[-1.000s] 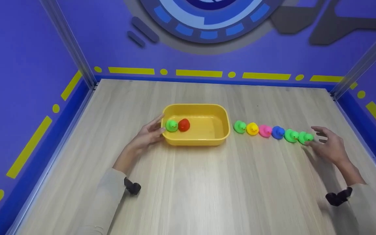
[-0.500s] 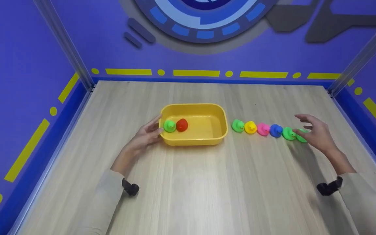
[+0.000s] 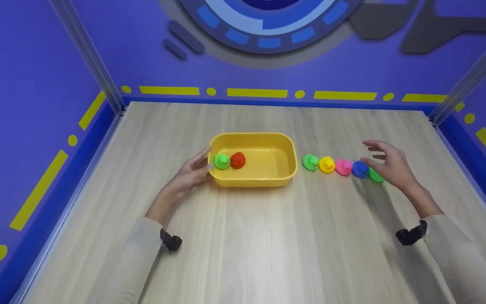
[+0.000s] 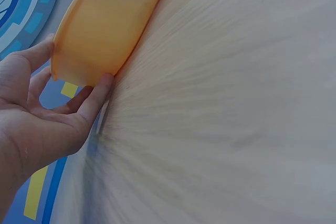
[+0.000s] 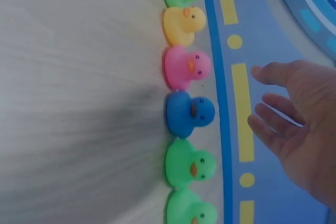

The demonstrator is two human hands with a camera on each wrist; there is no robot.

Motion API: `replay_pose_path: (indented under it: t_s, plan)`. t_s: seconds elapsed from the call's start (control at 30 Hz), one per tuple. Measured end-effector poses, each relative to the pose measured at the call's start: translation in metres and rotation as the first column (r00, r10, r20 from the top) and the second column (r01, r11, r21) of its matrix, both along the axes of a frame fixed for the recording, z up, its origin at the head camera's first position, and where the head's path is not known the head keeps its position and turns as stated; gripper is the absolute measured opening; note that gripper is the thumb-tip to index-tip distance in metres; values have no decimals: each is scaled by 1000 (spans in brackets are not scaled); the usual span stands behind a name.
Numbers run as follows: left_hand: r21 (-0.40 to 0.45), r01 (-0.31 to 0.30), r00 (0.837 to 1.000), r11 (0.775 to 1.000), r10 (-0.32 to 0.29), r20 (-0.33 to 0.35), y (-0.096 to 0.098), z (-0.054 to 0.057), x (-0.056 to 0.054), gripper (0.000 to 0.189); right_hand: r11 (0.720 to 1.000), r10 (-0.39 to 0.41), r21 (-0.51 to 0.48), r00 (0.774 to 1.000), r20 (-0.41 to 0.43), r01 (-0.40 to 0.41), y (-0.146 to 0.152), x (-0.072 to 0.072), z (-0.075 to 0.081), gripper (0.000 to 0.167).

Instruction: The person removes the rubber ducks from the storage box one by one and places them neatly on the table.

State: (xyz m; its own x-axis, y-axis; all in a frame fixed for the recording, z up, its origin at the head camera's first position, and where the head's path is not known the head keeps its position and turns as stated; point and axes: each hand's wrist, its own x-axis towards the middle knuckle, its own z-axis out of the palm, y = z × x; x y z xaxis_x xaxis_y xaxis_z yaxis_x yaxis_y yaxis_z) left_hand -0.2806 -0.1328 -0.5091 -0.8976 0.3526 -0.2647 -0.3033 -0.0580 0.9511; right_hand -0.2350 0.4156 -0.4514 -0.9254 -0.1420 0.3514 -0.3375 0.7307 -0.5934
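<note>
With blue-purple walls [image 3: 137,63] closing in the scene, a pale tabletop [image 3: 247,245] spreads out, and there in the middle sits the yellow basin [image 3: 264,183], upright. The left hand [image 3: 187,175] is right on it, fingers spread against the left end, bracing rather than gripping, it seems. Over to the right hand [image 3: 395,166]: up above the row, fingers apart, nothing between them! Now the small ones: inside, a green duck [image 3: 222,161] with a red duck [image 3: 238,160] just beside it; outside, running rightward, the front green duck [image 3: 310,162], yellow duck [image 3: 327,164], pink duck [image 3: 344,167], blue duck [image 3: 359,169], fifth-place green duck [image 3: 376,175] and rearmost green duck [image 5: 191,211]. This looks like the reach, basin steadied, free hand over the line; any pick calls for lowering those fingers around one duck without nudging its close-packed neighbours.
</note>
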Motion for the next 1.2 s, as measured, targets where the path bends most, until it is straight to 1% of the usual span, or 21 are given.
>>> replay_pose_path:
  t_s: [0.1,0.3,0.43,0.63,0.77,0.97,1.07,1.13,1.2]
  plan:
    - [15,2,1000,1000,-2,-6,1,-1,-1,66,1000,7,5,1000,10,-7,-9,-4,-1,47]
    - [21,3,1000,1000,-3,-16,5,-3,-1,66,999,45,-27,999,12,-44,-25,-10,-4,46]
    - [16,16,1000,1000,-16,-27,7,-4,-1,66,998,62,-35,998,9,-61,-31,-10,-5,45]
    - [4,18,999,1000,-18,-48,7,-4,1,66,998,57,-25,997,43,-56,-36,-9,-4,43]
    - [4,11,999,1000,-11,-41,5,-4,1,66,997,71,-20,996,54,-70,-41,-8,-2,42]
    - [7,0,999,1000,0,-33,2,-2,0,66,992,121,-27,991,64,-120,-51,-11,4,42]
    - [0,7,999,1000,-7,-36,0,0,0,67,989,145,-39,989,42,-143,-58,-12,6,42]
    - [-7,16,999,1000,-17,-38,-1,1,0,68,987,155,-51,988,16,-154,-68,-10,11,42]
    - [-19,22,999,1000,-23,-33,-2,3,0,67,984,171,-57,985,-7,-171,-73,-13,12,43]
